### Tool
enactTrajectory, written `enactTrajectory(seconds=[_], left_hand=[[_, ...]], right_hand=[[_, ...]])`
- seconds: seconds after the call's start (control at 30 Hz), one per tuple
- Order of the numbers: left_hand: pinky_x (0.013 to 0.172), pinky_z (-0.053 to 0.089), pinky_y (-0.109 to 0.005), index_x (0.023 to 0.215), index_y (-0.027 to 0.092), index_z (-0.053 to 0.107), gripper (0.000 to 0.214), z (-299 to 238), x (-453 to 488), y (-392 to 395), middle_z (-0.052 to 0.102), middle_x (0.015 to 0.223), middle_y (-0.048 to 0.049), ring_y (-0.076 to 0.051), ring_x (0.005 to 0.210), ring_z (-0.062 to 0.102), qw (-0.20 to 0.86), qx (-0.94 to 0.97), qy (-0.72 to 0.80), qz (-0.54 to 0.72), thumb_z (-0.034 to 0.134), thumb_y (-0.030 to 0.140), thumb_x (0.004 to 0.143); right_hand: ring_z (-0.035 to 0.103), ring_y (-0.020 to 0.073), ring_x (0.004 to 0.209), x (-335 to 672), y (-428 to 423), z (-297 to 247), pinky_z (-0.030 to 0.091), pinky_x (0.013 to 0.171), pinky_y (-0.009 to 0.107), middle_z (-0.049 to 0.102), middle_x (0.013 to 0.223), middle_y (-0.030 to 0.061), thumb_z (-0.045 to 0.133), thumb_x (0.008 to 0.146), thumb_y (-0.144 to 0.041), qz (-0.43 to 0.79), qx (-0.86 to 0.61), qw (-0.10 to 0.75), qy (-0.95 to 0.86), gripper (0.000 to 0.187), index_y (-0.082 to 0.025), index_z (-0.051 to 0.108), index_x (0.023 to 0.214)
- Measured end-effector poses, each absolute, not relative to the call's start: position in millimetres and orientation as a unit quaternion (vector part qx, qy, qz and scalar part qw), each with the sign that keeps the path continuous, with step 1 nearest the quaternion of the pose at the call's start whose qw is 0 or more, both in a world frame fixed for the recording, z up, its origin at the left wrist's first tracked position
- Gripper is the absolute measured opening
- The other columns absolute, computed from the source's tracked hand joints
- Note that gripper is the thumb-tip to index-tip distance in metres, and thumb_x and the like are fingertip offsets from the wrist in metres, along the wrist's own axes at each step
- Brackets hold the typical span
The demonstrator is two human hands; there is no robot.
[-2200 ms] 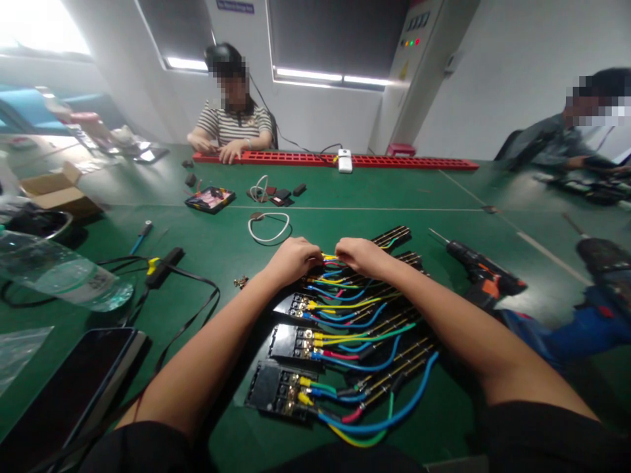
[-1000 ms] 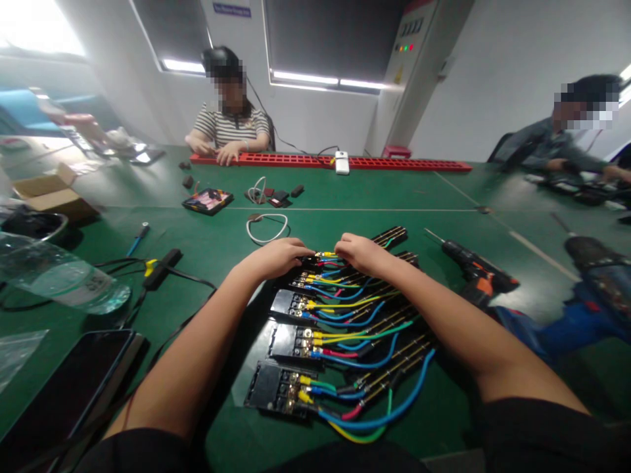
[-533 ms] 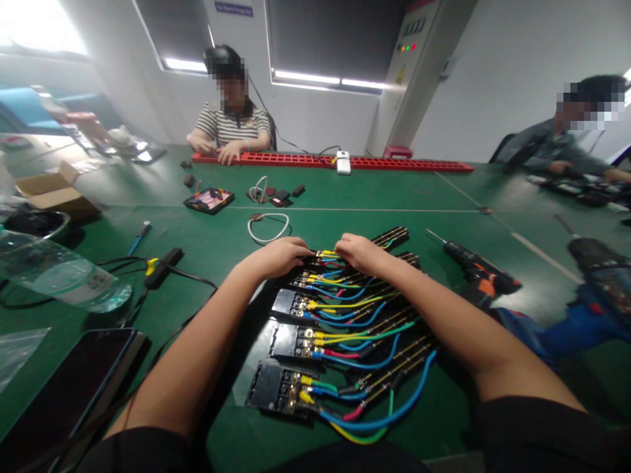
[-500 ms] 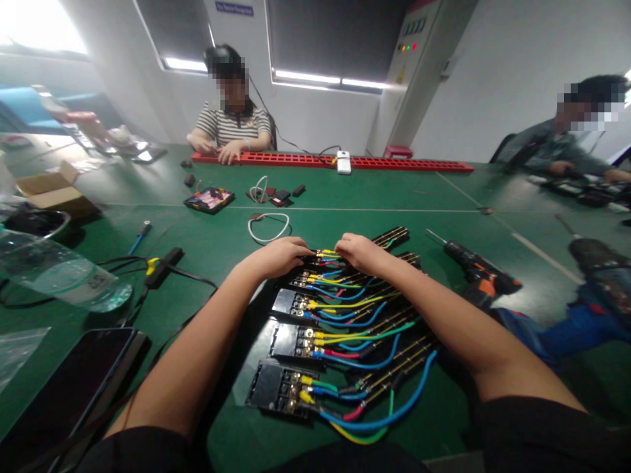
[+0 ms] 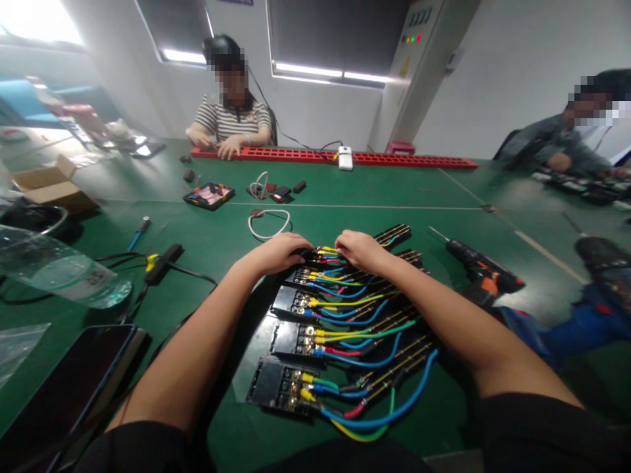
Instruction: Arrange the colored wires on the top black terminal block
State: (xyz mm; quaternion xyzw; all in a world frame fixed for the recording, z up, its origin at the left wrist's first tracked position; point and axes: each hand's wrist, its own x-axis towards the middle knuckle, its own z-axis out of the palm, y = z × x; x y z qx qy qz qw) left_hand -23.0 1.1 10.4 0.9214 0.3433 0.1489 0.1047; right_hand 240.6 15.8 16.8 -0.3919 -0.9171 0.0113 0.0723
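Note:
Several black terminal blocks with coloured wires lie in a row in front of me, the nearest terminal block (image 5: 269, 387) closest to my body. At the far end of the row, my left hand (image 5: 283, 253) has its fingers curled over the block end of the farthest unit. Just to the right, my right hand (image 5: 359, 251) is closed in a pinch on a wire of that same unit, by its yellow lugs (image 5: 325, 249). My fingers partly hide that block. Blue wires (image 5: 414, 407) and yellow-green ones run from the blocks to black strips with brass rods (image 5: 394, 231).
To the right lie an orange-black power drill (image 5: 480, 266) and a blue drill (image 5: 557, 328). On the left are a phone (image 5: 73, 387), a plastic bottle (image 5: 73, 272) and a black cable (image 5: 197, 276). A co-worker (image 5: 234, 118) sits opposite behind a red slotted rail (image 5: 296, 154); another person (image 5: 566, 141) sits right.
Both hands stay at the farthest terminal block, with only slight finger movement. The view has shifted a little.

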Motion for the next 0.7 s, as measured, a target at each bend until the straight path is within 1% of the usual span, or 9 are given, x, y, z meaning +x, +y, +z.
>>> enactTrajectory(seconds=[0.17, 0.43, 0.57, 0.7], left_hand=[[0.094, 0.047, -0.037, 0.122, 0.020, 0.063, 0.035, 7.5, -24.4, 1.8, 0.071, 0.114, -0.0058, -0.022, 0.105, 0.063, 0.099, 0.920, 0.346, 0.157, 0.061, 0.020, 0.087], [0.091, 0.048, -0.036, 0.118, 0.021, 0.066, 0.030, 6.9, -24.8, -0.9, 0.073, 0.108, -0.0056, -0.023, 0.100, 0.064, 0.097, 0.912, 0.363, 0.162, 0.062, 0.023, 0.088], [0.093, 0.048, -0.035, 0.118, 0.022, 0.068, 0.030, 3.7, -25.0, 1.0, 0.073, 0.111, -0.0050, -0.021, 0.101, 0.065, 0.102, 0.917, 0.341, 0.182, 0.062, 0.021, 0.088], [0.093, 0.050, -0.036, 0.118, 0.022, 0.071, 0.032, 1.3, -24.4, 4.3, 0.073, 0.114, -0.0074, -0.022, 0.103, 0.067, 0.097, 0.924, 0.321, 0.183, 0.062, 0.019, 0.088]], right_hand=[[0.055, 0.0163, 0.078, 236.4, 15.2, 15.2, 0.033, 0.070, 0.028, 0.066, 0.097, 0.0085, 0.047, 0.097, -0.024, -0.010, -0.385, 0.051, -0.922, 0.021, -0.016, 0.066, 0.097], [0.057, 0.0180, 0.083, 230.5, 16.6, 11.2, 0.029, 0.069, 0.030, 0.068, 0.099, 0.0085, 0.047, 0.096, -0.022, -0.055, -0.365, 0.043, -0.928, 0.019, -0.017, 0.064, 0.094], [0.057, 0.0177, 0.084, 228.6, 17.0, 11.0, 0.028, 0.069, 0.030, 0.068, 0.099, 0.0084, 0.046, 0.097, -0.021, -0.048, -0.366, 0.038, -0.929, 0.019, -0.017, 0.064, 0.094], [0.058, 0.0177, 0.086, 228.2, 19.7, 9.6, 0.028, 0.069, 0.030, 0.068, 0.100, 0.0079, 0.046, 0.097, -0.022, -0.038, -0.364, 0.043, -0.929, 0.019, -0.018, 0.064, 0.094]])
